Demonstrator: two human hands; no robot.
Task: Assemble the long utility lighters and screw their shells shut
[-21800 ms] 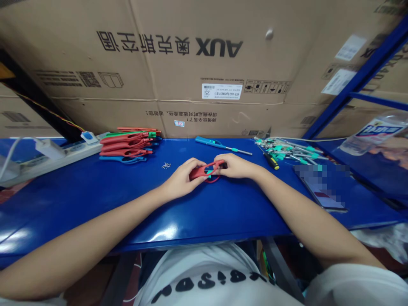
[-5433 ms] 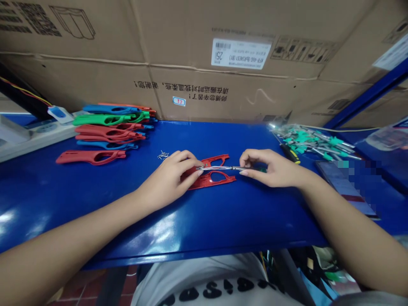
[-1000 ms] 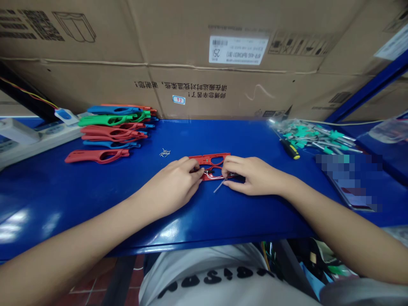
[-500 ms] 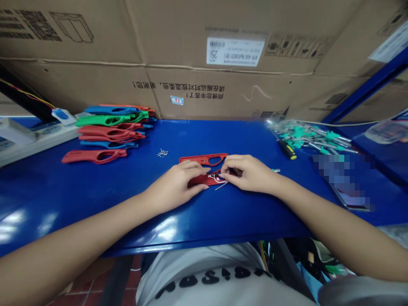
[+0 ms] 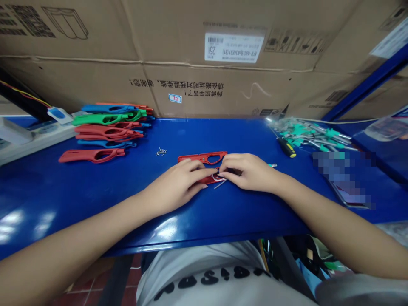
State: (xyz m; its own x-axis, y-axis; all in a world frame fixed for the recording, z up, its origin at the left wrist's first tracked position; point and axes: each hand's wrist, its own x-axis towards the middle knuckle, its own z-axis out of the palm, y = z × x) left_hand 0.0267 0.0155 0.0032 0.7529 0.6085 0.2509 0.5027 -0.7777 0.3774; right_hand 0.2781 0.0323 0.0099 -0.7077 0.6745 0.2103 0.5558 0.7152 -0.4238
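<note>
My left hand [image 5: 188, 180] is closed on a red lighter shell half [image 5: 210, 180], which lies low over the blue table. Thin white wires [image 5: 219, 180] come out of the shell between my hands. My right hand [image 5: 240, 170] pinches at the shell's right part; what its fingertips hold is hidden. A metal tube end with a bit of green [image 5: 272, 165] shows past the right hand. Just behind both hands lies another red shell half [image 5: 204, 158], its inner side up with the trigger opening at its right.
Red, blue and green lighter shells [image 5: 106, 131] are stacked at the left beside a white power strip [image 5: 47, 135]. Small screws [image 5: 161, 151] lie in a heap. At right are a screwdriver [image 5: 288, 148], metal tubes with green parts [image 5: 315, 135] and a blurred-out flat device [image 5: 346, 180]. Cardboard [image 5: 178, 42] stands behind.
My left fingers have moved slightly right along the shell, covering more of its inside and the wires. My right hand stays pinched in nearly the same place. The view has shifted a little.
</note>
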